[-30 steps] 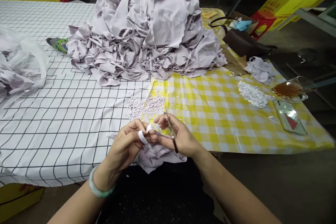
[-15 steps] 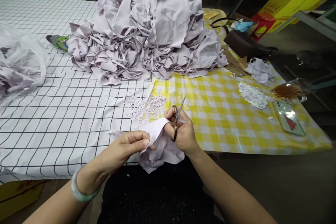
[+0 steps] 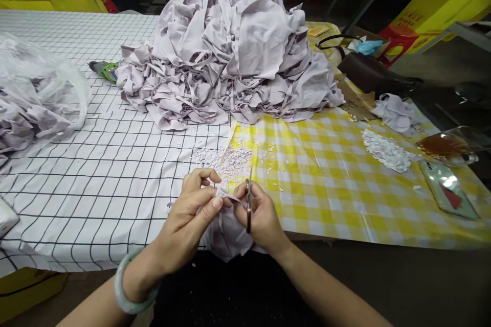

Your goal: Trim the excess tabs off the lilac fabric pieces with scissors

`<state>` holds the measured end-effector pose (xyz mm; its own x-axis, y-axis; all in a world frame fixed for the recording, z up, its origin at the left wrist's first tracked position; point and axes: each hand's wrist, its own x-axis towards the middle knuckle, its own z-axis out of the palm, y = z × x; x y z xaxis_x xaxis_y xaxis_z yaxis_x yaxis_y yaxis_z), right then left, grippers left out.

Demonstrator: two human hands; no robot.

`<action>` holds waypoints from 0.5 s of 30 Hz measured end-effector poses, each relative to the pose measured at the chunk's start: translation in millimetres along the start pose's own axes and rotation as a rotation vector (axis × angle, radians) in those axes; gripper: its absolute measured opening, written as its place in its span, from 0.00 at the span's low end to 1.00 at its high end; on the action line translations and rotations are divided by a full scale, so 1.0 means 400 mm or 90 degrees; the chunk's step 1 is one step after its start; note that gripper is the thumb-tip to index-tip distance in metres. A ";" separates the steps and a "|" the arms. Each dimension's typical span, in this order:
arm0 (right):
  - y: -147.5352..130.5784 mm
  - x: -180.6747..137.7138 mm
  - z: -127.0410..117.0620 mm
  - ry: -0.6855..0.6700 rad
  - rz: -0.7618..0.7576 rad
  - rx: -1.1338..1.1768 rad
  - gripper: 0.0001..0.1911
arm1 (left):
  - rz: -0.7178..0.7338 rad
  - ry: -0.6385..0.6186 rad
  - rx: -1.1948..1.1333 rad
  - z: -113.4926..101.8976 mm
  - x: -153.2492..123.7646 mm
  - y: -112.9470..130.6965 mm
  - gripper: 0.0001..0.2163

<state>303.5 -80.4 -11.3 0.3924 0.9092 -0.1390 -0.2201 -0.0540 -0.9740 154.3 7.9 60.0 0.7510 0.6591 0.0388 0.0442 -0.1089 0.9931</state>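
Observation:
Between my two hands a pale lilac piece of fabric hangs down over the table's front edge. My left hand pinches its upper part between thumb and fingers; a bangle circles that wrist. In my right hand is a pair of scissors, blades pointing up and away from me, and the right fingertips also touch the stretched fabric. Just beyond my hands lies a scatter of small pale clippings. Behind that rises a large heap of the same lilac fabric pieces.
A clear plastic bag of fabric lies at the left. On the right are a white pile of clippings, a crumpled cloth, a glass mug of brown drink, a phone and a dark bag.
My hands have come closer together, and the fabric is bunched at my left fingertips. The scissors have turned more upright. The whole view has shifted slightly.

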 end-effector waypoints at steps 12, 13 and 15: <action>-0.111 0.024 -0.077 -0.140 -0.123 -0.458 0.19 | -0.002 0.120 -0.144 0.046 0.020 -0.095 0.13; -0.122 0.031 -0.084 -0.150 -0.126 -0.491 0.21 | 0.010 0.110 -0.131 0.047 0.020 -0.098 0.14; -0.133 0.040 -0.089 -0.175 -0.121 -0.536 0.23 | 0.037 0.096 -0.118 0.049 0.023 -0.102 0.15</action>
<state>353.2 -77.5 31.7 0.1042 0.9944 -0.0195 0.5956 -0.0781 -0.7995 172.5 3.8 17.5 0.6411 0.7611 0.0984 -0.1278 -0.0205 0.9916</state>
